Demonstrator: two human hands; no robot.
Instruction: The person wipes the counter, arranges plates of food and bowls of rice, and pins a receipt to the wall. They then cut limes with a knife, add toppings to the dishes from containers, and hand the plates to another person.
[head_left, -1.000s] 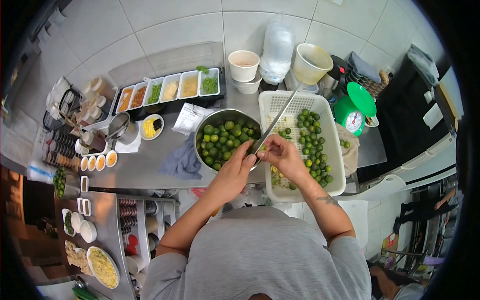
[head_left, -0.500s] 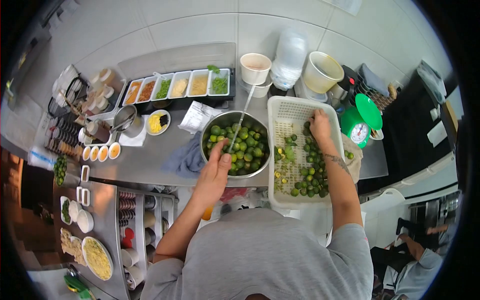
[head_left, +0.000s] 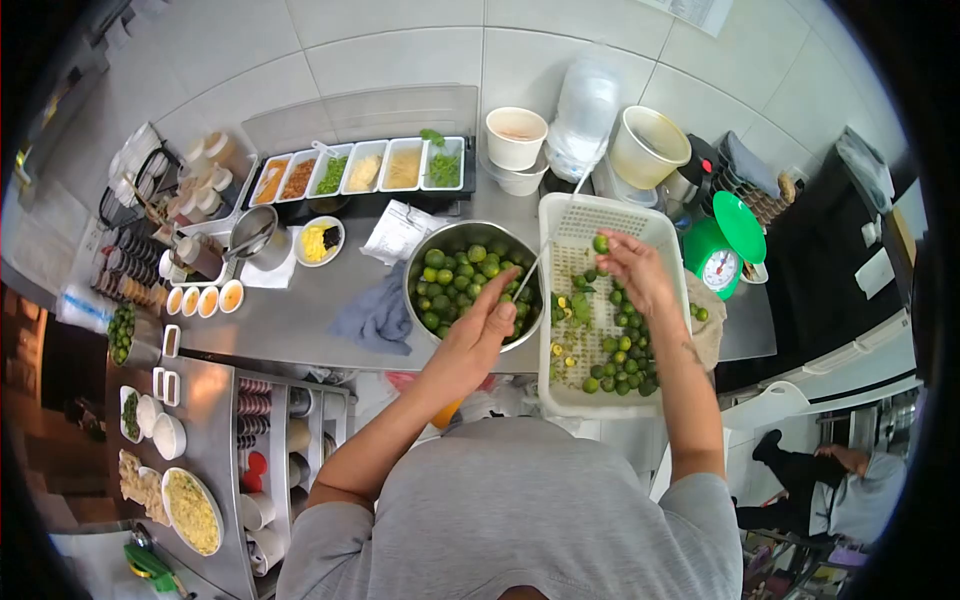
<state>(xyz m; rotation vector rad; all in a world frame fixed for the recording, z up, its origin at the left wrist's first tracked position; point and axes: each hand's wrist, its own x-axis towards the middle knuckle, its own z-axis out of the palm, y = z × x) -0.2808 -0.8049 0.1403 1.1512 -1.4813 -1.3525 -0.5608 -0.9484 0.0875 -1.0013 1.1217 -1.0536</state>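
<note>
We get bright, even overhead light w/ soft shadows. Mild glare on steel bowl [head_left: 455, 232] & wall tiles [head_left: 400, 55]. Heavy fisheye bend, black vignette at corners; centre sharp, edges soft.

glossy steel bowl [head_left: 455, 236], perforated white plastic basket [head_left: 610, 213], brushed metal desk [head_left: 300, 325], crumpled matt grey cloth [head_left: 378, 312], smooth shiny limes [head_left: 462, 275].

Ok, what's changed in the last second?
The right hand drew away from the left hand, reached into the white basket, and now lifts one lime in its fingertips. The left hand keeps the knife over the steel bowl. Bowl, basket and counter stayed put.
</note>
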